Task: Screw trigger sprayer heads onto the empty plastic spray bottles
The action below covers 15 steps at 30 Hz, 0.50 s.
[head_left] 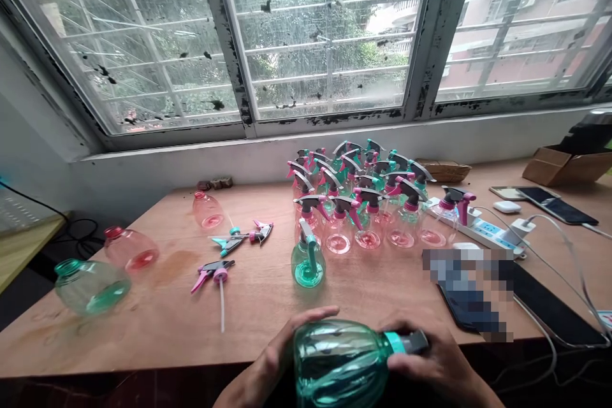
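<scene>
Head view, L to R: 3 open btls (129, 248) are sitting topless, w/ 3 loose spray heads (220, 275) lying near, so prob. 3 left. My L hand (287, 333) is cupping the base of a tipped green btl (342, 357) by the table's (167, 325) near edge; behind, a grp. of topped btls (368, 222) is standing, looking done. My R hand (437, 354) is pinching the green btl's collar (394, 343), top seemingly on; tightness, can't tell.
</scene>
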{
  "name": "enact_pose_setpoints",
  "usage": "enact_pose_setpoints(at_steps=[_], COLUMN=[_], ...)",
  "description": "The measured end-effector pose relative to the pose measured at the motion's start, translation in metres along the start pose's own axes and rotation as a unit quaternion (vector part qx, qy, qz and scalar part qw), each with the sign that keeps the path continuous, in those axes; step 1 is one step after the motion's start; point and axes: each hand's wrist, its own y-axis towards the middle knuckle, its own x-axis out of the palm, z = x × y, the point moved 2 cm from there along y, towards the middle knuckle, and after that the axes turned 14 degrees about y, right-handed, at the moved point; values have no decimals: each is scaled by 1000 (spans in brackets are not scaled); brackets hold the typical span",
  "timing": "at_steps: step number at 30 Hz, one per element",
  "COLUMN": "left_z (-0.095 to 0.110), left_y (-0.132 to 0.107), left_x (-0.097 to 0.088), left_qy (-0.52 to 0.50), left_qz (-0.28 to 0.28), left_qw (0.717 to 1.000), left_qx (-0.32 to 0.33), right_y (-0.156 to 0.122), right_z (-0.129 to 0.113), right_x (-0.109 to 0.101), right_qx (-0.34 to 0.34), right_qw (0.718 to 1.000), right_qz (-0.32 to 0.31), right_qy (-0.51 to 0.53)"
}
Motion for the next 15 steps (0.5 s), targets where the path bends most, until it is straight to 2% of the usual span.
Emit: enact_pose_setpoints(at_steps=[3,5,6,8,10,13,15], left_z=[-1,-6,-7,-8,-4,7,14], left_y=[3,6,7,7,5,0,-2], left_x=[-2,-1,1,7,15,28,33], left_qy=[-22,10,36,92,141,216,262], left_qz=[50,102,135,210,266,297,299], left_qw=[998,995,990,973,951,915,894], left_qx=[8,-6,-6,18,74,169,208], right_y=[-5,-9,-11,-12,-12,-11,-9], right_z=[-12,-12,-11,-9,-9,-11,-12], right_x=[14,23,27,32,32,29,28], right_qx=[-191,-261,-274,-243,-148,-12,47], right_qw=[972,951,948,961,986,997,994], right_qz=[-46,-51,-46,-26,14,70,71], right_qy=[-126,-156,-157,-131,-77,22,75])
